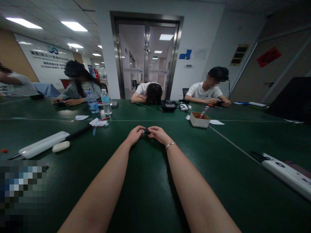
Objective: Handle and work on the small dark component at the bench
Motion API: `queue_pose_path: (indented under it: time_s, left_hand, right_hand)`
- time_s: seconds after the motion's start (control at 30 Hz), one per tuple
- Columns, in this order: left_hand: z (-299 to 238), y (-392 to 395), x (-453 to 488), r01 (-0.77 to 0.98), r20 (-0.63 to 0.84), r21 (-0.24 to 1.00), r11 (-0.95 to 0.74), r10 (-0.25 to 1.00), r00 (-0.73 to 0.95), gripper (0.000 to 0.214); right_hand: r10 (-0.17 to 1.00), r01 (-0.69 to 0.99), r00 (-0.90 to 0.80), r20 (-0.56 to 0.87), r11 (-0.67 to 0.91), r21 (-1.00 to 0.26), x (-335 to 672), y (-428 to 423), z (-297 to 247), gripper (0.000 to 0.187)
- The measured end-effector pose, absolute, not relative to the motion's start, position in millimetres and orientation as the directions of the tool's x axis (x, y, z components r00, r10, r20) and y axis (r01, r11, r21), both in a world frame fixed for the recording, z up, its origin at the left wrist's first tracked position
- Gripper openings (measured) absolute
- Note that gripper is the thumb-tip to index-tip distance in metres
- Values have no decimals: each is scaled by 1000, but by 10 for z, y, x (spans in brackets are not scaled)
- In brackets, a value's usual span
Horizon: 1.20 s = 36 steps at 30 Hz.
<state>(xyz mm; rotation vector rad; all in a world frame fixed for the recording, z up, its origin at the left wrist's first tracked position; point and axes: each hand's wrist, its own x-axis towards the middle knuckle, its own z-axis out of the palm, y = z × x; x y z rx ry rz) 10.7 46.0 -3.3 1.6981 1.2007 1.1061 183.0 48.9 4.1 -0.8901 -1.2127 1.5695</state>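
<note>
Both my arms reach forward over a dark green table. Between my fingertips is a small black object with a shiny light end; its kind is too small to make out. My left hand pinches the shiny left end. My right hand, with a silver bracelet at the wrist, closes on the black right part. The fingers partly hide the object, which is held just over or on the tabletop.
A small open box with a tube-like item stands ahead right. Two water bottles and crumpled paper are ahead left. White devices lie left and right. Several people sit across, near a black headset.
</note>
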Motion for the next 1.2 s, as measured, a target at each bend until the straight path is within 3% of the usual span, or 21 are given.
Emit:
queue_pose_path:
  time_s: [1.2]
  left_hand:
    - [19, 423, 109, 329, 192, 909, -257, 957, 216, 29]
  right_hand:
    - [945, -223, -328, 3, -74, -972, 1837, 480, 47, 11]
